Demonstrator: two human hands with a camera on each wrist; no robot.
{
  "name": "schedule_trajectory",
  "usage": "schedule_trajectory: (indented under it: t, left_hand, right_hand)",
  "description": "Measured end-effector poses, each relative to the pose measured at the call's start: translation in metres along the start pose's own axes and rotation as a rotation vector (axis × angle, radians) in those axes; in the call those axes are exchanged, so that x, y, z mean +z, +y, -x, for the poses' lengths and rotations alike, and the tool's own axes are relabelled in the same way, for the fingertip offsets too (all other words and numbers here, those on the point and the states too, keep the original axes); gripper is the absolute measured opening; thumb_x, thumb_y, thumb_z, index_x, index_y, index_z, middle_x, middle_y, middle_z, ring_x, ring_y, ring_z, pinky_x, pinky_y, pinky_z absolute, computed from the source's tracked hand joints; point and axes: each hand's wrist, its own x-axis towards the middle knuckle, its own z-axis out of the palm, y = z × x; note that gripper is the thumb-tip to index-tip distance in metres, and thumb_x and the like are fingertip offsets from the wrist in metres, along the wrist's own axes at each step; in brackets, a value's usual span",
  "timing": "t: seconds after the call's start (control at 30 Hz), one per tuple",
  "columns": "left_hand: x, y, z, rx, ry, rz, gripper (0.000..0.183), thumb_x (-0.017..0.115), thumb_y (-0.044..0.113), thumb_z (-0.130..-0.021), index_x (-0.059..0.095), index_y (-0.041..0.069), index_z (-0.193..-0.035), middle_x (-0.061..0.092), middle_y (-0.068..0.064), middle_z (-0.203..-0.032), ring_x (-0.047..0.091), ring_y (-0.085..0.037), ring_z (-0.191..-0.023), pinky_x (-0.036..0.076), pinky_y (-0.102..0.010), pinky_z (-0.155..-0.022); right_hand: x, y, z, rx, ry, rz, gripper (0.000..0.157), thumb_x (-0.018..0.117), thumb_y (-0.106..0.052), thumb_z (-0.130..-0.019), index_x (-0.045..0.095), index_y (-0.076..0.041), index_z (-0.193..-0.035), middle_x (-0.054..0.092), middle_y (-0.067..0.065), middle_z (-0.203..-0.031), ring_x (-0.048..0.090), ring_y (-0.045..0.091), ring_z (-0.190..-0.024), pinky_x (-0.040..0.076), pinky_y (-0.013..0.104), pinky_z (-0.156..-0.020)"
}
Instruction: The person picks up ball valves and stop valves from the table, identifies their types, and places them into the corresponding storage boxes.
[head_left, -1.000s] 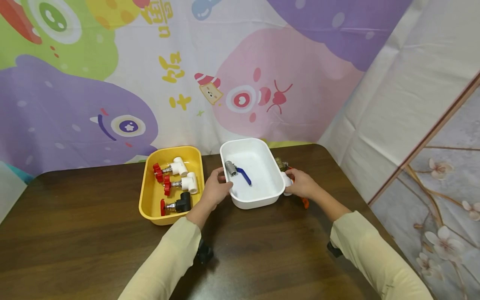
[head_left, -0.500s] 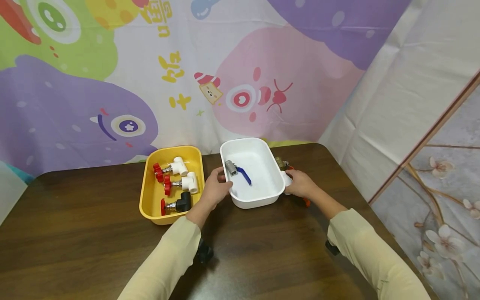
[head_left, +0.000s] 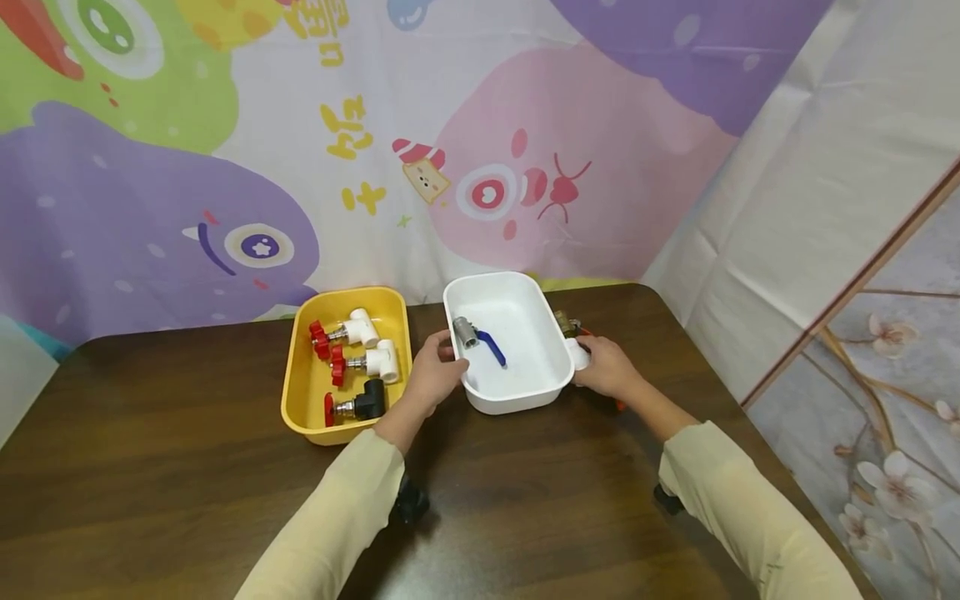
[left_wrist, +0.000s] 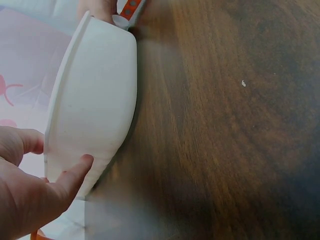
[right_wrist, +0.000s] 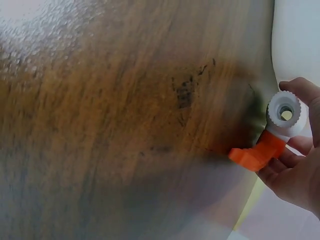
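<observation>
My left hand (head_left: 436, 371) grips the left side of a white plastic tray (head_left: 517, 392), thumb near its front corner. In the left wrist view, fingertips touch the tray's rim and outer wall. Inside the tray lies a metal ball valve (head_left: 465, 332) with a blue lever. Beside the tray's right wall, my right hand (head_left: 606, 368) holds a white plastic valve (head_left: 577, 353). The right wrist view shows its ribbed round end and orange handle (right_wrist: 257, 154), between thumb and fingers. A brass valve (head_left: 564, 324) lies just behind that hand, partly hidden.
Left of the white tray stands a yellow tray (head_left: 296, 392) with two white valves (head_left: 382, 361) and one black valve (head_left: 371, 400), all with red knobs. A printed cloth (head_left: 360, 250) hangs behind the brown table (head_left: 525, 500). A pale panel rises at the right.
The head view has shifted slightly. My right hand stays by the tray with the white valve, and less of the orange handle shows below it. My left hand keeps its place.
</observation>
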Motion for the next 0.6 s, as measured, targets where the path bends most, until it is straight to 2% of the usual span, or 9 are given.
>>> schedule_trajectory:
  t: [0.3, 0.6]
  left_hand:
    - [0.000, 0.001, -0.002, 0.007, -0.003, -0.013, 0.060, 0.058, 0.009, -0.089, 0.032, 0.008, -0.143, 0.049, -0.018, -0.127, 0.057, -0.028, -0.101, 0.056, -0.034, -0.081]
    - [0.000, 0.000, -0.001, 0.008, -0.004, -0.010, 0.060, 0.058, 0.008, -0.089, 0.031, 0.008, -0.143, 0.048, -0.018, -0.126, 0.057, -0.028, -0.100, 0.056, -0.034, -0.081]
  right_hand:
    - [-0.020, -0.004, 0.000, 0.042, 0.044, -0.065, 0.072, 0.071, -0.032, -0.076, 0.047, 0.009, -0.130, 0.056, 0.027, -0.122, 0.054, 0.038, -0.107, 0.049, 0.047, -0.088]
    - [-0.033, -0.006, -0.004, 0.052, 0.048, -0.064, 0.072, 0.070, -0.031, -0.077, 0.044, 0.006, -0.134, 0.054, 0.027, -0.121, 0.054, 0.036, -0.105, 0.050, 0.046, -0.084]
